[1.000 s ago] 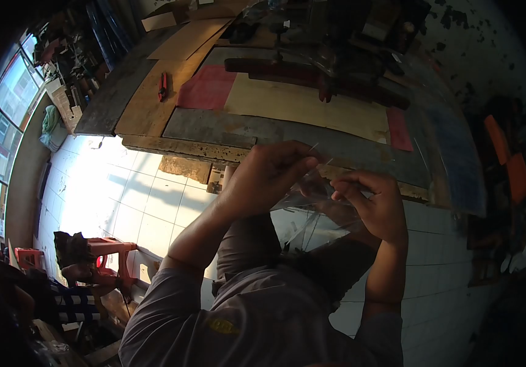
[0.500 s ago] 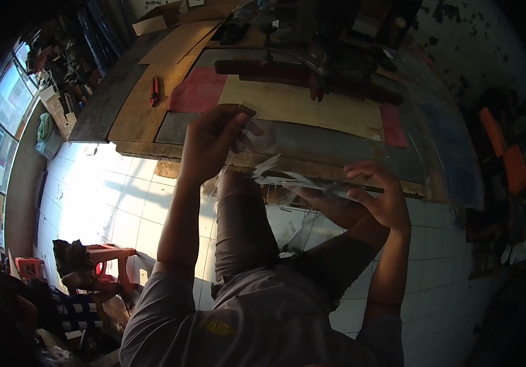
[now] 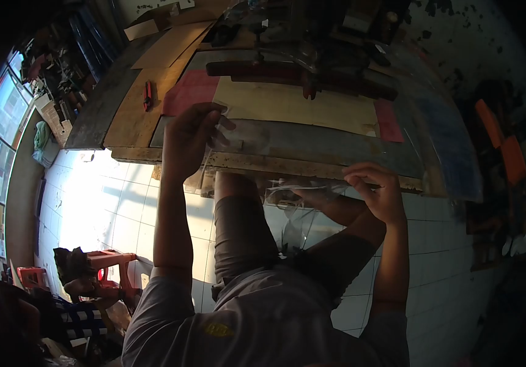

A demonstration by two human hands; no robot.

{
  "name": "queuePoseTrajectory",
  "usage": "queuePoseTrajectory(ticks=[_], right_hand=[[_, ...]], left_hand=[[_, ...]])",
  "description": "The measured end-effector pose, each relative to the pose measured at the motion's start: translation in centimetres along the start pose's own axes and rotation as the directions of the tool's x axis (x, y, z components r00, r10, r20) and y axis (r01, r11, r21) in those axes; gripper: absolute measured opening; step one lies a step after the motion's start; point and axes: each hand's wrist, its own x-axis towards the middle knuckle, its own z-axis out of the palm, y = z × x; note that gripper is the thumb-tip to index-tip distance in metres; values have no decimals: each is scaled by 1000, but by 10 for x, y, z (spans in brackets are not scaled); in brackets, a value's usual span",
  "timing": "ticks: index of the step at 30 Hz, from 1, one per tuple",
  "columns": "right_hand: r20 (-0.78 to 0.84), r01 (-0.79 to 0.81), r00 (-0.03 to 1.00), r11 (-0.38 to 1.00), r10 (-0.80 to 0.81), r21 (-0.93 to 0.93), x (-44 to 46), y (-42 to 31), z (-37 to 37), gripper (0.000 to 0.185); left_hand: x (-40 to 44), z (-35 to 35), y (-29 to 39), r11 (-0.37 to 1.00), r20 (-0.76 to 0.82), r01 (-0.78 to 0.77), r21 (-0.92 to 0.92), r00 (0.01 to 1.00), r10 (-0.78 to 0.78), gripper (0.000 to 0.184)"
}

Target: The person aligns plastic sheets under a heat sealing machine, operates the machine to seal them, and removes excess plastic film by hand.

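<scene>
My left hand (image 3: 192,134) is raised over the near edge of the workbench, thumb and fingers pinched on a thin clear plastic film (image 3: 300,223). The film is see-through and hangs between my hands down over my lap, with light glinting on its folds. Lower and to the right, my right hand (image 3: 380,191) has thumb and index finger drawn together at the film's other side. On the bench, behind my hands, lies a pale yellow sheet (image 3: 293,104) between a pink piece (image 3: 189,92) and a smaller pink piece (image 3: 388,121).
A dark press-like bar (image 3: 300,79) with red parts spans the bench above the yellow sheet. A red cutter (image 3: 148,96) rests on the wooden board at left. Cardboard (image 3: 171,46) lies farther back. Red stools (image 3: 113,263) stand on the tiled floor at left.
My left hand has moved a little left, taking the film with it. My right thumb and index finger have come closer together. The film's bright crumpled edge between the hands has dropped and straightened.
</scene>
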Motion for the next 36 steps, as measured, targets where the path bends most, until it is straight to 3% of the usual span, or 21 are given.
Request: queuePoseTrajectory(ticks=[5, 8, 11, 14, 26, 29, 36], right_hand=[[-111, -40, 993, 999, 43, 26, 5, -6, -12, 9], [-118, -203, 971, 978, 208, 57, 9, -16, -19, 10], [-113, -259, 958, 964, 264, 58, 13, -24, -29, 11], [-143, -216, 968, 975, 207, -47, 18, -30, -36, 12], [-119, -137, 986, 973, 116, -188, 24, -36, -39, 16], [-117, -186, 979, 960, 165, -208, 26, -38, -36, 16], [-116, -139, 985, 982, 125, -126, 28, -28, -37, 22]], left_hand=[[-5, 4, -4, 999, 0, 30, -43, 1000, -30, 22], [-5, 6, -8, 999, -14, 36, -37, 999, -37, 22], [-5, 7, -14, 999, -17, 42, -14, 999, -43, 25], [-5, 11, -20, 998, -20, 56, -3, 998, -56, 27], [-12, 16, -26, 991, -6, 113, -74, 993, -114, 23], [-12, 15, -31, 991, -4, 110, -81, 994, -111, 23], [-13, 14, -40, 984, 23, 149, -93, 989, -147, 28]])
